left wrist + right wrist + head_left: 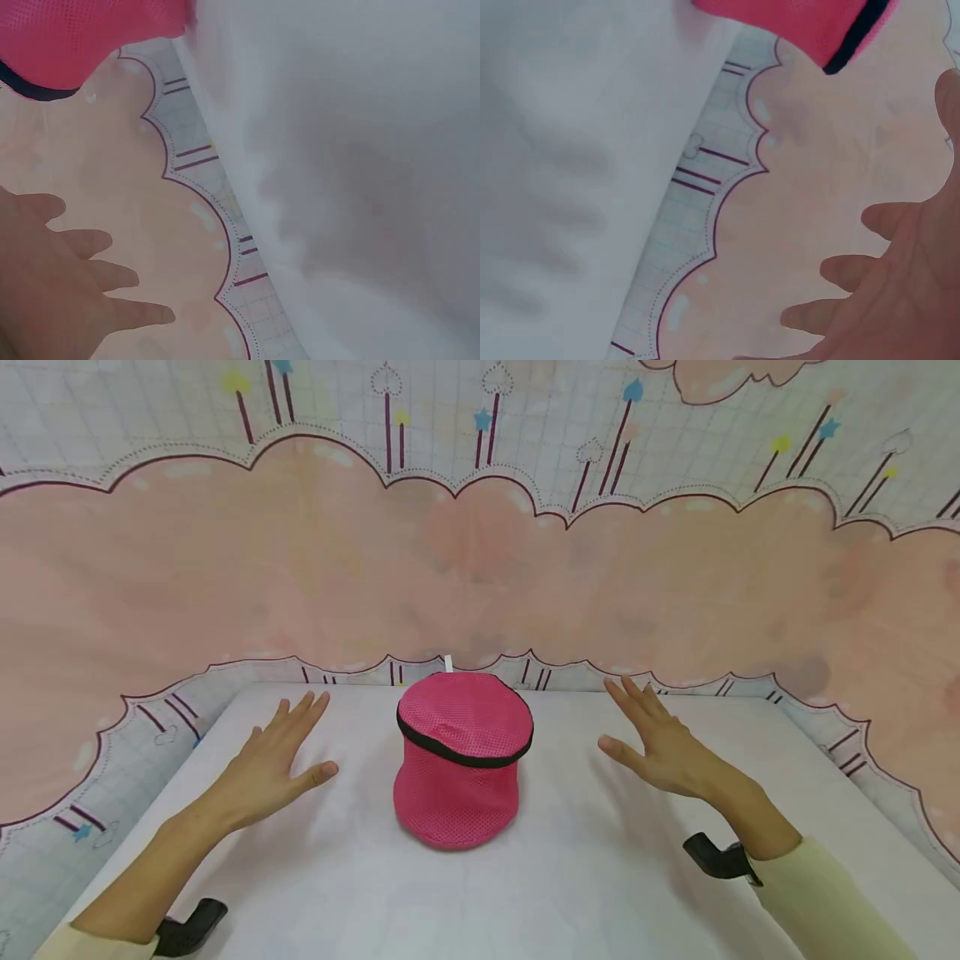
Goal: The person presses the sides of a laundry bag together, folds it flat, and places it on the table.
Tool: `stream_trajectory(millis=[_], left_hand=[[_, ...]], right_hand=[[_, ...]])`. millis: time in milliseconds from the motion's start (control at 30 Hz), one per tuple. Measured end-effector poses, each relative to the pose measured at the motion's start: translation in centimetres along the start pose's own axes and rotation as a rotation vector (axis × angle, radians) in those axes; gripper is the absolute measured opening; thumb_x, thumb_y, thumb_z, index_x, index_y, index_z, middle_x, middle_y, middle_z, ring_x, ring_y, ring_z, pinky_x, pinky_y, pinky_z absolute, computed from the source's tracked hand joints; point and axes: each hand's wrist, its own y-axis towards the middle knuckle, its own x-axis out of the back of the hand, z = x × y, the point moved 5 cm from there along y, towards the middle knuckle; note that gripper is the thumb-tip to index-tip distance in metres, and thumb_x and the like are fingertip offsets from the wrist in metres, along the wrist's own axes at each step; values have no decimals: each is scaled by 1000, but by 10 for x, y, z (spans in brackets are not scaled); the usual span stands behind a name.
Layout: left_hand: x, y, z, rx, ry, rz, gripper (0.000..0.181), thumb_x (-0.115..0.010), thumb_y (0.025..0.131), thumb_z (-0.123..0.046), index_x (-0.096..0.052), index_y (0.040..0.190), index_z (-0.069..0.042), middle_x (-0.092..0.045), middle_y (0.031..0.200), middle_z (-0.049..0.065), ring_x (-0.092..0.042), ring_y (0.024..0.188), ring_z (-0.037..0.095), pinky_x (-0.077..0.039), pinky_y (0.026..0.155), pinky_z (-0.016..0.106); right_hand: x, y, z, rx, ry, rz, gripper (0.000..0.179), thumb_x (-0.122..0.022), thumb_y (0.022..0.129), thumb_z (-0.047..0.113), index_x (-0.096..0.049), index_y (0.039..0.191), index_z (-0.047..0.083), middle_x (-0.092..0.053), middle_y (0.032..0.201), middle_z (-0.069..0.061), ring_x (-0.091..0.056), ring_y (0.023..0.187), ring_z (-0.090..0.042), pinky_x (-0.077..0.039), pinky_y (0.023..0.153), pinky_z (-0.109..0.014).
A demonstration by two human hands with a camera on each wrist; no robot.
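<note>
A pink mesh bag [457, 802] stands upright on the white table, its sides slumped a little. A black band runs round the edge of its round top, and a small white tag sticks up behind. To the left of the bag, my left hand [270, 772] is held above the table with fingers straight and thumb spread. My right hand [663, 752] hovers on the other side in much the same pose. Neither hand touches the bag. Parts of the bag also show at the top of the left wrist view and the right wrist view.
The white table [555, 893] spreads under both hands, which cast soft shadows on it. Behind and beside it hangs a peach and white cloth [465, 568] printed with candles. A black strap piece [716, 857] sits at the right wrist, another [191, 928] at the left.
</note>
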Motion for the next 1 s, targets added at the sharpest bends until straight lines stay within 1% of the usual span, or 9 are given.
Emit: stream_trajectory(millis=[133,200,333,400,533,633,700,800,1000], left_hand=[[5,4,-3,-4,-36,-11,88,-56,91,-53,-6,155,-19,-10,158,17,-8,140,46,-17,95,76],[7,6,-5,-10,-77,-32,86,-55,92,-51,-6,155,-20,-10,158,16,-10,140,45,-19,95,75],[10,6,-15,-14,-236,-69,79,-51,96,-48,-8,155,-20,-13,158,16,-14,140,44,-17,102,69],[8,5,-21,-11,-322,-67,75,-47,97,-50,-10,155,-21,-15,157,16,-18,139,44,-21,102,68],[3,6,-34,2,-433,-69,72,-39,98,-54,-10,155,-23,-21,155,18,-26,135,46,-30,95,70],[0,7,-39,7,-457,-90,72,-39,98,-54,-11,155,-19,-25,153,21,-31,133,46,-34,94,68],[-3,6,-41,15,-477,-101,72,-40,98,-52,-12,155,-17,-26,152,21,-33,132,44,-35,95,66],[-7,8,-43,20,-516,-102,72,-41,98,-51,-12,155,-16,-27,152,21,-39,127,42,-39,93,62],[-13,15,-54,27,-584,-88,74,-44,97,-52,-12,155,-16,-28,152,19,-46,121,38,-48,88,53]], right_hand=[[2,6,6,26,20,2,79,-49,96,50,-1,155,27,4,160,-4,-4,143,-40,-16,99,-73],[3,10,10,53,37,-12,79,-49,96,49,-3,155,25,2,160,-4,-7,142,-40,-17,102,-70],[-1,17,18,97,87,-27,77,-50,97,47,-6,155,23,-2,160,-5,-10,143,-36,-16,106,-64],[-8,19,21,105,110,-23,76,-50,97,46,-7,155,22,-5,160,-6,-11,143,-34,-16,108,-62],[-19,19,25,104,206,-34,74,-51,97,44,-9,155,24,-11,159,-7,-21,140,-37,-30,104,-59],[-24,21,30,107,286,-44,72,-50,97,45,-11,155,28,-15,158,-4,-33,135,-36,-39,97,-58],[-27,23,34,108,322,-41,70,-49,97,47,-11,154,31,-16,158,-3,-39,132,-35,-40,96,-57],[-31,26,38,115,372,-34,70,-48,97,48,-11,154,31,-18,157,-3,-43,130,-33,-42,94,-57],[-45,33,43,102,509,-10,72,-49,97,48,-9,154,30,-19,157,-8,-46,126,-36,-51,88,-44]])
